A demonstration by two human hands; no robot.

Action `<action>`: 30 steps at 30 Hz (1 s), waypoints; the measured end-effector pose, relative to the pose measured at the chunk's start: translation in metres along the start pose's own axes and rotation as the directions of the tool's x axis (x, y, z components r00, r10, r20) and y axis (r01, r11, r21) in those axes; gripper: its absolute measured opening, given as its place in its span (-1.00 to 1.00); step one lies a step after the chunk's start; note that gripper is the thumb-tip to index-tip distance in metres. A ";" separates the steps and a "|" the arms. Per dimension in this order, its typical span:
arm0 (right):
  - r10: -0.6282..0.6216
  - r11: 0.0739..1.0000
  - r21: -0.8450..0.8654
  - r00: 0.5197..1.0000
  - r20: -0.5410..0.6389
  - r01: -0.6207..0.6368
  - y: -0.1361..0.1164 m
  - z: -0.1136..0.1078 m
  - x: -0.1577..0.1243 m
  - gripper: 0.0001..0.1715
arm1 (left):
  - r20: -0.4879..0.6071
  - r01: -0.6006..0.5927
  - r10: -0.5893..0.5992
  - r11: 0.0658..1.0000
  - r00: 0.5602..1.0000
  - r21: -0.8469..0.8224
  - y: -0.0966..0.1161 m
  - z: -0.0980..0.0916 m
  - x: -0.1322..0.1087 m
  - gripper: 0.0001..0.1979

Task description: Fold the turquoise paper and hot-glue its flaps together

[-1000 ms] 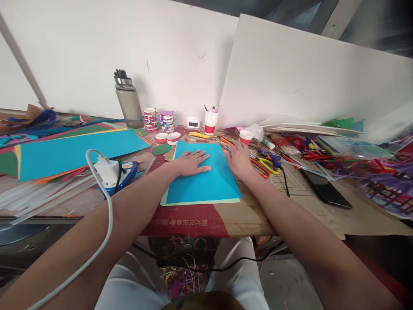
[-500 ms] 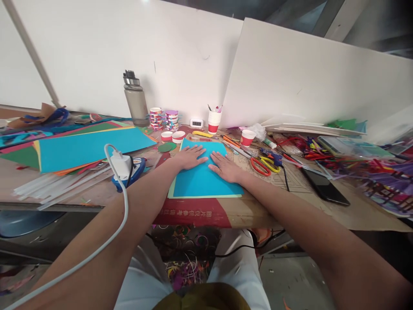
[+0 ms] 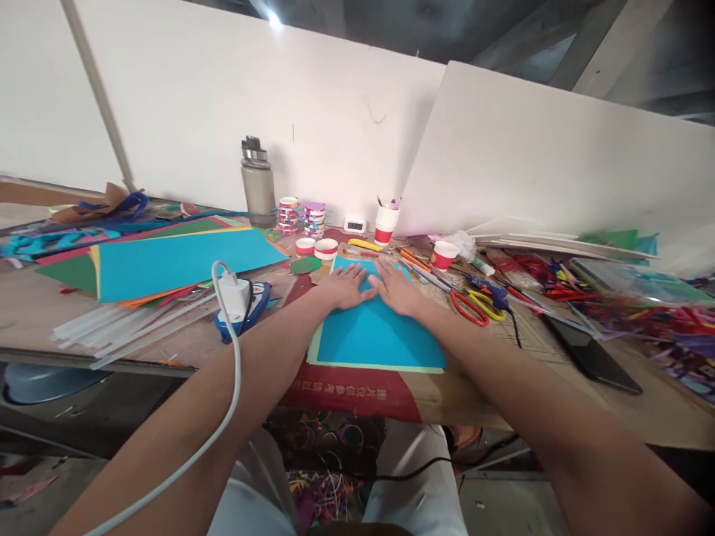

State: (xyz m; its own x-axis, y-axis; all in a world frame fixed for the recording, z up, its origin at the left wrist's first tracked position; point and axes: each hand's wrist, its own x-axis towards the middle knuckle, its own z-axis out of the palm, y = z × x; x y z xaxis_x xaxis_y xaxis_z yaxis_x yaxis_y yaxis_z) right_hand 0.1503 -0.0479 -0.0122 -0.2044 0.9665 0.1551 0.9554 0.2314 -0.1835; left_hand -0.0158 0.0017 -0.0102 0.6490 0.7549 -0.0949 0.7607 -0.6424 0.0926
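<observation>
A blue paper sheet lies on a pale green sheet at the front of the work table. My left hand rests flat on the blue sheet's far part, fingers spread and pointing right. My right hand lies flat beside it on the same sheet, fingers stretched toward the far edge. The two hands almost touch. Neither hand holds anything.
A white charger with cable sits on a blue device at left, by large coloured sheets and clear sticks. Scissors, a black phone, pipe cleaners, paper cups and a water bottle surround the work.
My right hand moved left from the sheet's right edge onto the blue sheet, close to my left hand. Both hands slid toward the far edge. The camera tilted up.
</observation>
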 end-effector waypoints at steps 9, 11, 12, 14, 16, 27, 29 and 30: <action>0.009 1.000 0.012 0.993 0.114 -0.010 0.006 0.018 -0.002 -0.05 | 0.022 -0.032 0.032 0.999 0.999 -0.020 -0.009 0.000 0.004 -0.22; 0.010 1.000 0.002 0.994 0.110 -0.010 0.006 0.018 -0.002 -0.04 | 0.019 0.006 -0.006 1.000 1.000 -0.003 -0.013 0.000 0.005 -0.26; 0.013 1.000 -0.004 0.994 0.109 -0.013 0.005 0.017 -0.001 -0.05 | 0.019 0.031 -0.031 0.999 0.999 0.009 -0.014 0.000 0.005 -0.27; 0.020 1.000 -0.016 0.993 0.116 -0.018 0.004 0.017 0.000 -0.08 | 0.020 0.077 -0.078 0.996 0.997 0.036 -0.015 -0.001 0.004 -0.28; 0.027 0.999 -0.024 0.991 0.128 -0.024 0.002 0.016 0.000 -0.12 | 0.002 0.120 -0.121 0.991 0.993 0.065 -0.012 -0.003 0.002 -0.27; 0.065 0.996 -0.061 0.993 0.098 -0.060 -0.001 0.013 0.000 -0.31 | -0.105 -0.011 0.006 0.999 0.994 -0.049 0.025 0.009 0.009 -0.32; 0.081 0.993 -0.090 0.990 0.114 -0.071 -0.002 0.013 -0.001 -0.30 | -0.101 -0.010 0.005 0.999 0.995 -0.048 0.024 0.013 0.010 -0.29; 0.085 0.993 -0.094 0.989 0.120 -0.074 -0.002 0.013 -0.001 -0.30 | -0.097 -0.003 -0.002 0.999 0.995 -0.045 0.023 0.014 0.010 -0.28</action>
State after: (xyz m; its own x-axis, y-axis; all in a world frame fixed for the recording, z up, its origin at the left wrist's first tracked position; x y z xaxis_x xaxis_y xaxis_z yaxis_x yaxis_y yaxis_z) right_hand 0.1458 -0.0475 -0.0249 -0.1462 0.9890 0.0215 0.9837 0.1476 -0.1022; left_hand 0.0081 -0.0076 -0.0225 0.6437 0.7653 0.0018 0.7579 -0.6378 0.1369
